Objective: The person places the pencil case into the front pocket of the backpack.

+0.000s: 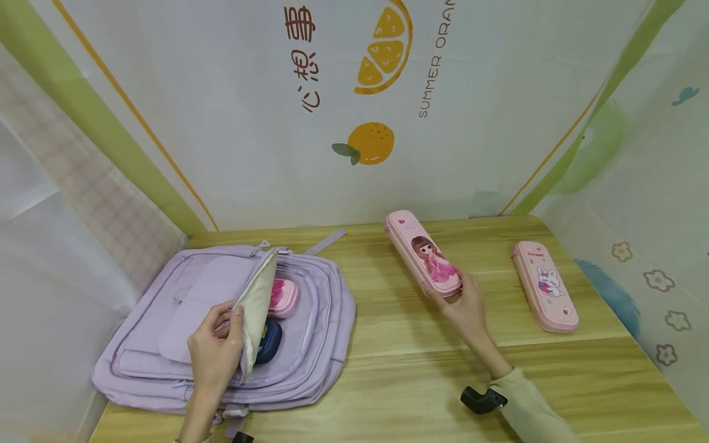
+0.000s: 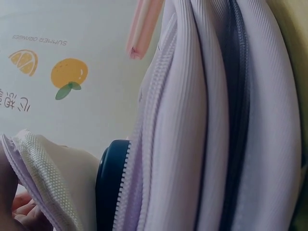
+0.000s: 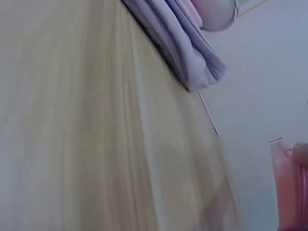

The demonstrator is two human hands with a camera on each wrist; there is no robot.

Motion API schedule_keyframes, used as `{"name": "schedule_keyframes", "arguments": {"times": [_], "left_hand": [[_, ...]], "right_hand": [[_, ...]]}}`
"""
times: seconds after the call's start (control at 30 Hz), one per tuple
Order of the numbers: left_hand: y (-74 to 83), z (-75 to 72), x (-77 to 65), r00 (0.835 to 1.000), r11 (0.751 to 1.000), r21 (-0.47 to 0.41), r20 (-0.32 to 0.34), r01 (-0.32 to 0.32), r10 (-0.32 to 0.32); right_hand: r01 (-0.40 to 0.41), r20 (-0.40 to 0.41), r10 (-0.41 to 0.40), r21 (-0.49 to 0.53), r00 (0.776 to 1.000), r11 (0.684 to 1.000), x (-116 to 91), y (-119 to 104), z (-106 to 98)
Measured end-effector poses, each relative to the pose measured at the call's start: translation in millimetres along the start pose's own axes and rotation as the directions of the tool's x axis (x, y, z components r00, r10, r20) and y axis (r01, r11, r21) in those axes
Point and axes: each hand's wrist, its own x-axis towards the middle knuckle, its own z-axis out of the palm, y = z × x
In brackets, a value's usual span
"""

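A lavender backpack (image 1: 194,289) lies flat at the left of the table with its front pocket unzipped. My left hand (image 1: 215,344) pinches the edge of the pocket flap (image 1: 259,307), holding it raised so its cream lining shows. Inside the pocket sit a pink case (image 1: 285,299) and a dark blue case (image 1: 269,342), both partly hidden by the flap. With my right hand (image 1: 462,307) I grip the near end of a pink pencil case (image 1: 415,246) printed with a girl in a pink dress, right of the backpack. The left wrist view shows the dark blue case (image 2: 111,183) beside the zipper teeth.
Another pink pencil case (image 1: 545,286), with a rabbit print, lies at the right of the table (image 1: 399,381). A curtain (image 1: 266,154) with orange prints hangs behind the table's back edge. A backpack strap (image 1: 325,242) reaches toward that edge.
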Motion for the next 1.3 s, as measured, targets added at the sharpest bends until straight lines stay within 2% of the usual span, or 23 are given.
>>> {"name": "schedule_keyframes", "arguments": {"times": [0.13,0.27,0.37,0.53,0.73,0.97,1.13,1.3], "left_hand": [[-0.7,0.5,-0.3,1.0,1.0,0.002,-0.006,-0.009,0.009],[-0.7,0.7,0.1,1.0,1.0,-0.006,-0.008,-0.027,0.027],[0.0,0.6,1.0,0.999,0.999,-0.017,-0.004,-0.04,0.039],[4.4,-0.3,1.8,0.999,0.999,-0.019,-0.006,-0.045,0.045],[17.3,-3.2,0.7,0.999,0.999,-0.029,0.0,-0.038,0.038],[4.6,-0.9,3.7,0.999,0.999,-0.011,0.009,-0.04,0.04],[3.4,0.3,4.6,0.999,0.999,-0.012,0.007,-0.036,0.037],[7.6,-1.7,4.9,0.999,0.999,-0.016,-0.007,-0.05,0.05]], "right_hand": [[0.026,0.042,-0.027,0.016,0.999,1.0,-6,-6,4],[0.074,0.108,-0.082,0.082,0.991,0.994,-12,-13,8],[0.113,0.169,-0.139,0.157,0.976,0.981,-17,-28,9],[0.152,0.251,-0.202,0.205,0.947,0.967,-24,-55,9],[0.103,0.32,-0.19,0.269,0.928,0.958,-30,-66,16],[0.056,0.38,-0.182,0.32,0.907,0.946,-36,-74,25],[0.012,0.432,-0.194,0.388,0.881,0.922,-39,-77,30],[-0.046,0.481,-0.209,0.466,0.851,0.884,-43,-80,35]]}}
